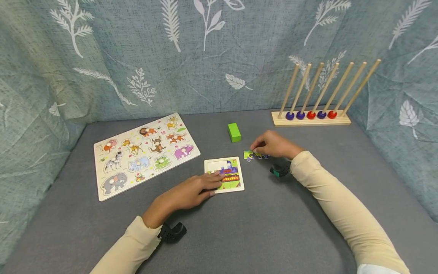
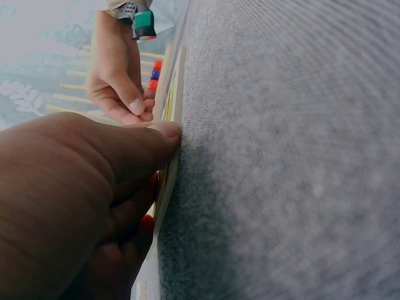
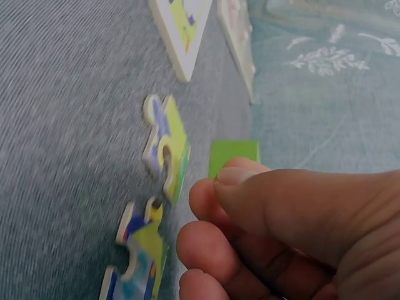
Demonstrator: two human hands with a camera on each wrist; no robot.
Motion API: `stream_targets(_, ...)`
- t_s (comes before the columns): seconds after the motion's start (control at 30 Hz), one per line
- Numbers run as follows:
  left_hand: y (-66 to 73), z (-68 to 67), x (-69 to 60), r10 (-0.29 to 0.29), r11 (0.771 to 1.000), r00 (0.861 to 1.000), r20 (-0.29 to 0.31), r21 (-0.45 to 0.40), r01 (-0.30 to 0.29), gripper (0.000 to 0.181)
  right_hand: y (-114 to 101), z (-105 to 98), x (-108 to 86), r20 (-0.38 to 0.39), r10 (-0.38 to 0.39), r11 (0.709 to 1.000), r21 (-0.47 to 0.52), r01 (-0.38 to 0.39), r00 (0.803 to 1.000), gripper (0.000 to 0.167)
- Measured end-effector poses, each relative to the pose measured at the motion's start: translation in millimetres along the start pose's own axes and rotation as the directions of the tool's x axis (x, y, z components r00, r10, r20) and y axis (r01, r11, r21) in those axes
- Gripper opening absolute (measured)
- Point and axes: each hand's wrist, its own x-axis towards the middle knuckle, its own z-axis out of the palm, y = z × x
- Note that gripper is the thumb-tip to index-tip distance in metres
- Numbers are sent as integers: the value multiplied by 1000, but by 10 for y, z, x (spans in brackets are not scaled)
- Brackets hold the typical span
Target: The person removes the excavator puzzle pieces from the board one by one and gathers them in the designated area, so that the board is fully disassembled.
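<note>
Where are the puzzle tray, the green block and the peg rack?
Puzzle tray (image 1: 240, 174): head view, right rim.
Green block (image 1: 234, 131): head view, top face.
Peg rack (image 1: 312, 122): head view, base front.

A grey woven work surface (image 1: 260, 228) is backed and flanked by creased blue-green drapery (image 1: 273, 38) printed with white leafy sprigs.

no readable text, labels, or numbers
</note>
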Motion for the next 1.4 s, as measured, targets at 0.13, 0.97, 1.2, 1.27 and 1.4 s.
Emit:
stream_targets(0.13, -1, 2, 1, 2, 1000, 1000, -5, 0, -2, 39, -50, 24, 13, 4, -17, 1000, 22, 17, 1000, 14)
stream_targets(0.97, -2, -7, -3, -3, 1000, 1000, 2, -5, 3, 39, -318, 252, 132, 74, -74, 992, 111, 65, 995, 14)
stream_targets(1.2, 18, -27, 0, -28, 999, 999, 19, -19, 29, 39, -369, 341, 175, 93, -135, 978, 170, 118, 986, 15)
stream_targets(1.27, 15, -25, 1, -28, 999, 999, 23, -15, 29, 39, -367, 353, 183, 92, -138, 978, 173, 120, 986, 15)
stream_targets(1.4, 7, -18, 3, -14, 1000, 1000, 14, -16, 14, 39, -375, 375, 193, 98, -148, 977, 170, 130, 984, 17)
